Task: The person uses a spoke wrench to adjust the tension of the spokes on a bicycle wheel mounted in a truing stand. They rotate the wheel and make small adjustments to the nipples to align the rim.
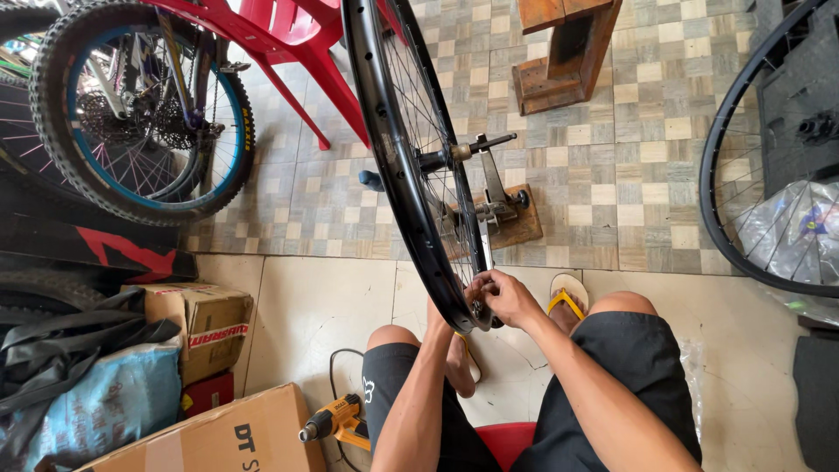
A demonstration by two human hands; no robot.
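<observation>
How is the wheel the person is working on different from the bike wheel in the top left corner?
The black rim under the right hand is bare, with no tyre; the bike wheel wears a knobby black tyre. The black rim has a plain black hoop; the bike wheel's hoop is blue. The black rim sits alone in a small stand; the bike wheel is fitted to a bike. Both have thin spokes.
</observation>
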